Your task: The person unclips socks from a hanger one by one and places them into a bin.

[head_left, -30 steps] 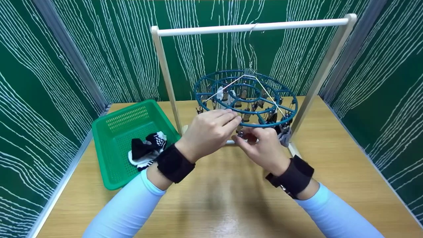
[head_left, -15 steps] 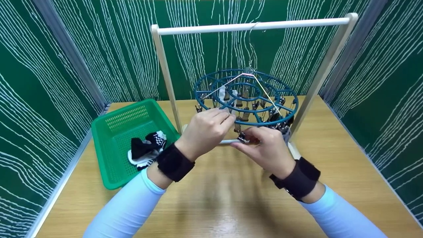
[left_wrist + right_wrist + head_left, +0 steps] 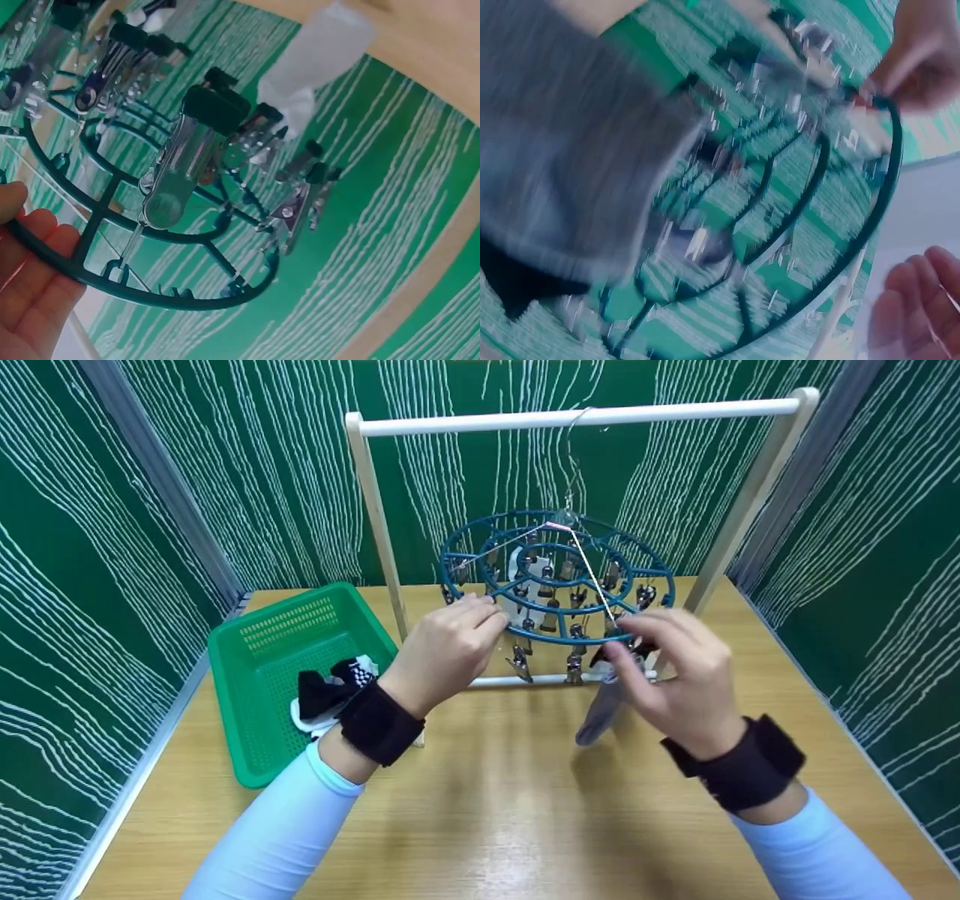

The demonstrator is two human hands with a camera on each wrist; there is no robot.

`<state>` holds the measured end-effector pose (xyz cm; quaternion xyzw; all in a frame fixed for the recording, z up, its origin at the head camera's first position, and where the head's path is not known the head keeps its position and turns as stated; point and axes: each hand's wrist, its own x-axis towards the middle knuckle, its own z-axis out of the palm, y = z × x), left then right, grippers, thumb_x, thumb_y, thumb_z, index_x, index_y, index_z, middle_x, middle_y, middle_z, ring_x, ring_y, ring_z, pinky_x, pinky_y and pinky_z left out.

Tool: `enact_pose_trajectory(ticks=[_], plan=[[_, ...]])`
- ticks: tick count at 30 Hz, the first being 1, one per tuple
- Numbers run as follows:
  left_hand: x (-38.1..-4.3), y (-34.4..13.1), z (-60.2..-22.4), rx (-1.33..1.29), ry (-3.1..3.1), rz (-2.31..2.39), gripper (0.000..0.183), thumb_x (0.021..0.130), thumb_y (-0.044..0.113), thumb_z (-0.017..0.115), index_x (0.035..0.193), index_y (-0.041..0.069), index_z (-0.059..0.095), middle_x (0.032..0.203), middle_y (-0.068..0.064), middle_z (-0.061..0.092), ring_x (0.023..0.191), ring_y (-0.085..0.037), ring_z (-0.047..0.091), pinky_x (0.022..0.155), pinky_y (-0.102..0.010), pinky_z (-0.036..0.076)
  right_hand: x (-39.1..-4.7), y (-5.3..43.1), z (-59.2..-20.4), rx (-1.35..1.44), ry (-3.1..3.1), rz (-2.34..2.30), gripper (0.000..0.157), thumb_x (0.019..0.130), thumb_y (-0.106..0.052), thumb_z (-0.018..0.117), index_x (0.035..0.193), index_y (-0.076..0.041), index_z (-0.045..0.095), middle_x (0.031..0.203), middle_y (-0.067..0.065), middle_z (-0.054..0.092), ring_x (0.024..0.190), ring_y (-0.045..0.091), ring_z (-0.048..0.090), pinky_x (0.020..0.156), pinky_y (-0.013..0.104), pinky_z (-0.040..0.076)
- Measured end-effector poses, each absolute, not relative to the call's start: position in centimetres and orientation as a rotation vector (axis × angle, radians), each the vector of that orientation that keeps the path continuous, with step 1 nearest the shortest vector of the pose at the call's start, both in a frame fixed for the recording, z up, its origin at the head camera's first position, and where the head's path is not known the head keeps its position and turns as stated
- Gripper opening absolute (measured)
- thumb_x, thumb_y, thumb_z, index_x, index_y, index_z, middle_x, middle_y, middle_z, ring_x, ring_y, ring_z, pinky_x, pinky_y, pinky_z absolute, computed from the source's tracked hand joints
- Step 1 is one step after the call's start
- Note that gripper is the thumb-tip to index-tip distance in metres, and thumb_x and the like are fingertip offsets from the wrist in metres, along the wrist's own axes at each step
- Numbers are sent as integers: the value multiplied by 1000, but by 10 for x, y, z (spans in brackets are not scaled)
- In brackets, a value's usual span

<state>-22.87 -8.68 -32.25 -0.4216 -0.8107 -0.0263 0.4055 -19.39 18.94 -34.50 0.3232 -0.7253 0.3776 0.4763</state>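
Note:
A round dark-green drying hanger (image 3: 559, 640) with several metal clips hangs by its hook from a rack. My left hand (image 3: 446, 652) grips its outer ring at the front left; the left wrist view shows those fingers (image 3: 56, 262) curled at the ring. Near the front right of the ring, my right hand (image 3: 686, 682) is spread, thumb and fingers apart. The right wrist view, blurred, shows its fingers (image 3: 904, 300) loosely bent and away from the ring. A grey sock (image 3: 598, 716) hangs below, beside the right hand. Farther back hangs a white sock (image 3: 319, 64).
The rack's white bar (image 3: 487, 423) crosses above, on wooden posts (image 3: 750, 502). On the left of the wooden table (image 3: 480, 825) stands a green basket (image 3: 251, 720) with black and white socks (image 3: 321, 697) in it. Green patterned walls (image 3: 285, 472) stand around the table.
The hanger has turned, bringing the grey sock into fuller view at the front right. My right hand has left a clip and moved right; my left hand has shifted slightly left on the ring.

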Motion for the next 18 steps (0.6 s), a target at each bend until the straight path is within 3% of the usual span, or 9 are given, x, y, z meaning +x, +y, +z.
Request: enact_pose_trajectory(ticks=[4, 10, 14, 18], plan=[[-230, -92, -321, -1052, -2087, -106, 13, 104, 2, 69, 108, -2, 82, 107, -15, 83, 108, -28, 81, 102, -39, 63, -197, 206, -342, 745, -1894, 849, 30, 89, -1, 71, 116, 8, 76, 114, 27, 77, 105, 43, 70, 109, 13, 46], [-232, -100, -319, -1038, -2156, -122, 17, 106, 3, 67, 115, -3, 81, 115, -18, 82, 115, -29, 79, 105, -40, 61, -204, 220, -349, 700, -2060, 768, 45, 87, 11, 65, 131, 7, 72, 131, 26, 74, 124, 45, 67, 119, 15, 39], [-234, -105, -317, -1016, -2203, -135, 20, 108, 6, 64, 118, -3, 80, 121, -18, 81, 120, -30, 78, 105, -40, 61, -208, 225, -355, 645, -2143, 751, 40, 89, 9, 68, 129, 9, 72, 133, 27, 73, 128, 47, 67, 120, 41, 50], [-235, -109, -315, -981, -2250, -130, 23, 110, 9, 63, 122, -2, 80, 123, -17, 81, 123, -30, 76, 105, -40, 61, -212, 228, -359, 648, -2189, 716, 32, 92, 5, 72, 124, 11, 74, 130, 29, 74, 127, 48, 67, 112, 63, 51]])
